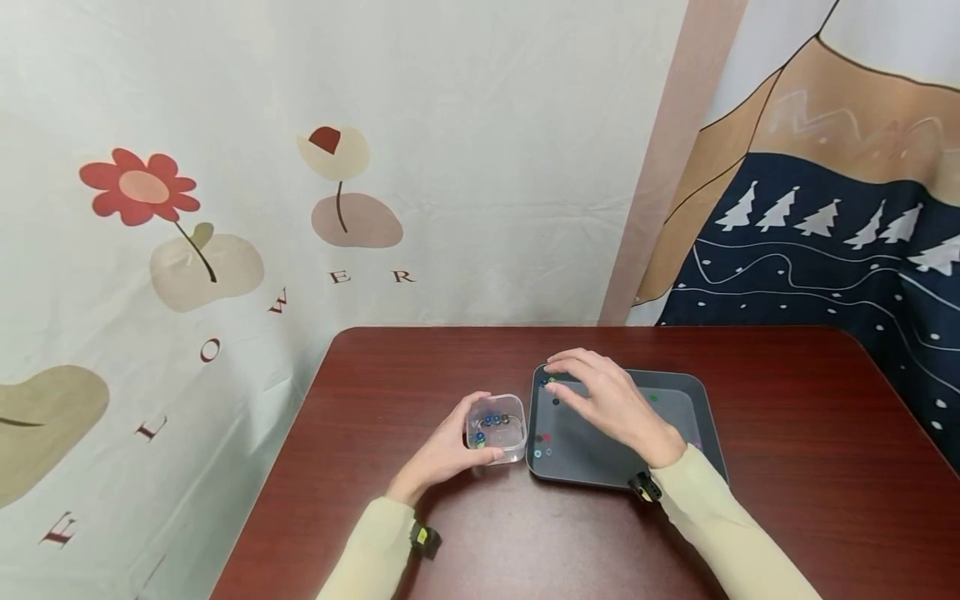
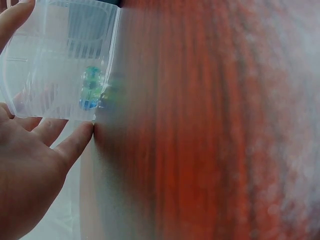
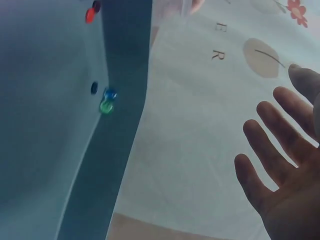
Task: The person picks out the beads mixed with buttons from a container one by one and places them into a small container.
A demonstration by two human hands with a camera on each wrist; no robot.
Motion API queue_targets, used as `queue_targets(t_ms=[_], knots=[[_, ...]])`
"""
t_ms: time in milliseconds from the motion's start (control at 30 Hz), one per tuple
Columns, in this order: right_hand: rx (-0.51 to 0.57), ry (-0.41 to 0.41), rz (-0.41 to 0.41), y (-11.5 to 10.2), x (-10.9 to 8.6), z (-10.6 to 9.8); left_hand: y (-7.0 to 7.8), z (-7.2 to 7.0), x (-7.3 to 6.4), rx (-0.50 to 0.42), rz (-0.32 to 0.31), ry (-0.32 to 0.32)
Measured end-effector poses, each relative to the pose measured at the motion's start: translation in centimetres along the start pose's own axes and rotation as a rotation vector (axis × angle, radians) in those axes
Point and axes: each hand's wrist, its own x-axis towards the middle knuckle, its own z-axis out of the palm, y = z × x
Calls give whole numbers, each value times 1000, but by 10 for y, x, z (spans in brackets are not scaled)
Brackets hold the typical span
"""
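Note:
My left hand (image 1: 438, 454) holds a clear plastic container (image 1: 514, 455) by its sides, thumb on the near side and fingers on the far side. Several shiny blue, green and dark round pieces (image 1: 497, 419), like glass marbles, lie inside it. Above the far left corner of a grey tray (image 1: 600, 460) hovers my right hand (image 1: 611, 404), fingers spread and holding nothing. Close to that corner a blue marble-like piece (image 3: 110, 93) and a green one (image 3: 106, 106) lie together, with a small dark disc (image 3: 94, 87) beside them.
Small red and dark discs (image 1: 545, 437) lie at the tray's left side, with a pale blue ring-like piece (image 1: 537, 454) nearby. A green piece (image 1: 653, 398) is farther right. The brown table (image 1: 375, 375) meets a printed curtain (image 1: 487, 167) behind it.

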Motion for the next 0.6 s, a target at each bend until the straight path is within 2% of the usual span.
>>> queue_targets(t_ms=[133,467,600], knots=[[-23,-46,11,8,3,-1,0,0,-1,2,-3,3],[-57,-219,60,25,6,7,0,0,-1,-10,-11,0],[-57,-255,74,32,5,12,0,0,-1,-16,-9,-1]])
